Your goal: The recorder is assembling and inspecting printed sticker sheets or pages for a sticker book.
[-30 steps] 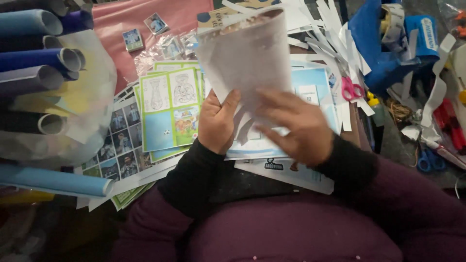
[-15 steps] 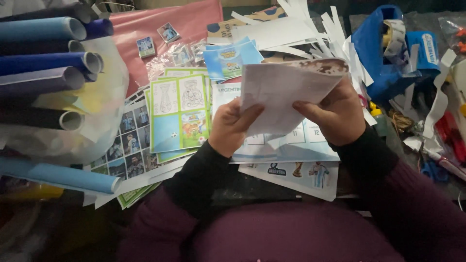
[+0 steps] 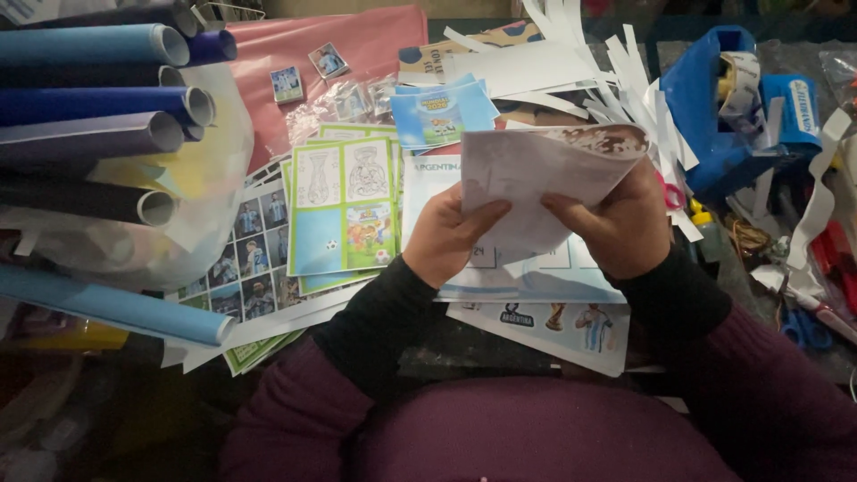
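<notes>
Paper sheet [image 3: 536,174], whitish and bent over at its far edge so a brown-blotched underside curls toward the camera, is held up above the middle of the cluttered table by both hands. Left hand [image 3: 446,236] pinches its near left corner, thumb lying across the front of the sheet and the other fingers tucked behind it. Right hand [image 3: 616,223] grips the right side the same way, thumb pressed on the front near the middle and fingers curled round the back up to the folded edge. Both wrists come out of black cuffs under maroon sleeves. Directly under the hands lies a pale blue printed sheet [image 3: 536,277], and nearer still a white strip with small cartoon figures [image 3: 562,326]. Just left of the left hand sits a green-bordered sticker sheet [image 3: 344,214] on top of a sheet of small photo squares [image 3: 254,259]. Farther left, rolls of blue and dark film [image 3: 89,98] are stacked on a clear plastic bag. Beyond the held sheet lie a small blue card [image 3: 442,112], a pink sheet [image 3: 357,45] and a heap of white paper strips [image 3: 616,80]. At the far right stands a blue bag [image 3: 705,107], with blue-handled scissors [image 3: 803,326] near the right edge.
</notes>
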